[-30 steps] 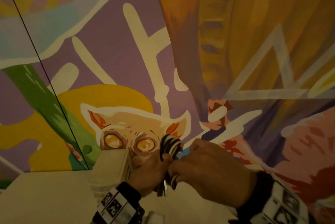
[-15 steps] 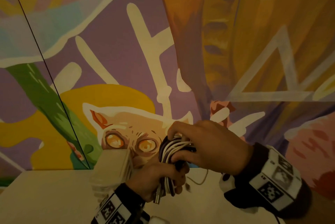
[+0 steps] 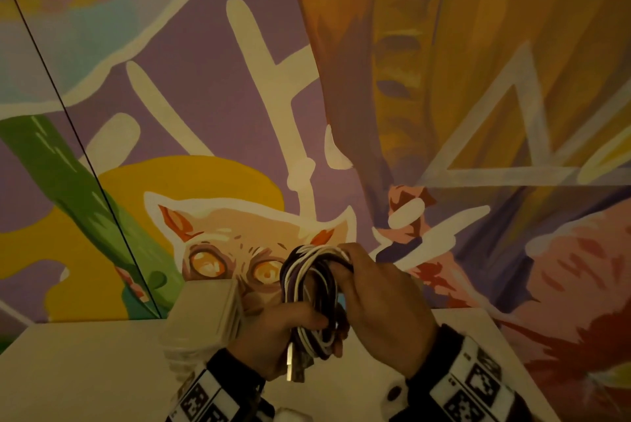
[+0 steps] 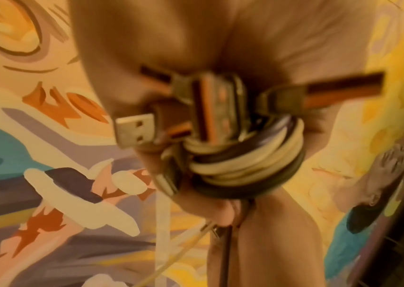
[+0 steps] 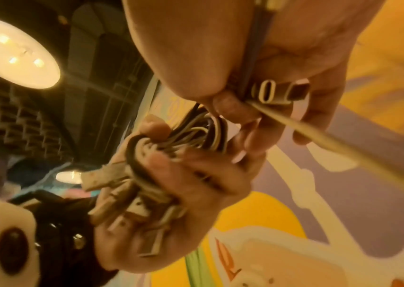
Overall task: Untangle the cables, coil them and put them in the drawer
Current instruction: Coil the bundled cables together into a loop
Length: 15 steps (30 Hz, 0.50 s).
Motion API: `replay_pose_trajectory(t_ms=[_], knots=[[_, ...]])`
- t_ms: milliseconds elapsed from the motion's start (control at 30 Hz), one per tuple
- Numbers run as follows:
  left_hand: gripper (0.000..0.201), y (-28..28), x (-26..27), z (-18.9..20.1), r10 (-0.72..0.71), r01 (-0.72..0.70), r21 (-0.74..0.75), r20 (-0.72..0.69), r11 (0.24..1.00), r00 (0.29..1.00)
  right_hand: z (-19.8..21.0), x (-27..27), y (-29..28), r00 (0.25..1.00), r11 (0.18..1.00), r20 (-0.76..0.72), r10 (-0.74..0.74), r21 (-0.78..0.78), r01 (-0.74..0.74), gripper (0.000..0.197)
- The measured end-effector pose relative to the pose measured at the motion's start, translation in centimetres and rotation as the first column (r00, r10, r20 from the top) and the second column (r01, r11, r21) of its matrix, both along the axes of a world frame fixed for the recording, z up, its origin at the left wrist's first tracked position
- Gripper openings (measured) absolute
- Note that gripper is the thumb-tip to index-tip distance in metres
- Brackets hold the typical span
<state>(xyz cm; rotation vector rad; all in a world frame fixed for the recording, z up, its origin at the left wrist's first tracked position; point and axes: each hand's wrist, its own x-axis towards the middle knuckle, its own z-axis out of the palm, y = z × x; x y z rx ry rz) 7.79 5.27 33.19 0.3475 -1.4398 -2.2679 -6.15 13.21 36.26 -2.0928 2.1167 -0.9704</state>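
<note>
A coil of white and dark cables (image 3: 312,288) is held up in front of the mural wall, above the white table (image 3: 85,370). My left hand (image 3: 300,326) grips the coil's lower part, with several USB plugs (image 3: 292,367) hanging below the fist. My right hand (image 3: 348,281) wraps over the coil's top and right side. In the left wrist view the stacked loops (image 4: 245,161) and a USB-A plug (image 4: 134,132) sit against the palm. In the right wrist view the right hand's fingers (image 5: 235,108) pinch loose cable ends and a small oval connector (image 5: 267,91). No drawer is in view.
A beige stack of flat pieces (image 3: 205,316) stands on the table just left of my left hand. The painted mural wall (image 3: 444,114) rises right behind the table. A thin dark line (image 3: 85,148) runs down the wall on the left.
My right hand rose over the coil's top, then came down along its right side. The left hand kept its grip on the coil, which now looks fuller.
</note>
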Motion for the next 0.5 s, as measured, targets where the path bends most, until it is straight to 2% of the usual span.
replay_pose_trajectory(t_ms=[67, 167, 333, 433, 500], knots=[[0.033, 0.4, -0.2, 0.3, 0.068, -0.069, -0.006, -0.024, 0.998, 0.997, -0.4, 0.7, -0.3, 0.998, 1.000, 0.054, -0.011, -0.010, 0.011, 0.074], [0.032, 0.5, -0.4, 0.4, 0.123, -0.123, 0.016, -0.027, 0.992, 0.992, -0.8, 1.4, -0.6, 0.997, 0.998, 0.073, -0.032, -0.057, 0.036, 0.080], [0.066, 0.7, 0.0, 0.0, 0.096, -0.093, 0.122, -0.019, 0.988, 0.995, -0.9, 2.0, -1.2, 0.993, 0.999, 0.115, -0.035, -0.024, 0.038, 0.076], [0.078, 0.9, 0.1, 0.2, 0.123, -0.115, 0.182, -0.037, 0.977, 0.992, -1.2, 1.8, -1.4, 0.996, 0.999, -0.086, -0.035, -0.032, 0.032, 0.058], [0.080, 0.8, 0.1, 0.3, 0.146, -0.139, 0.189, -0.026, 0.972, 0.989, -1.5, 1.5, -1.5, 0.983, 0.998, -0.169, -0.066, -0.018, 0.064, 0.050]])
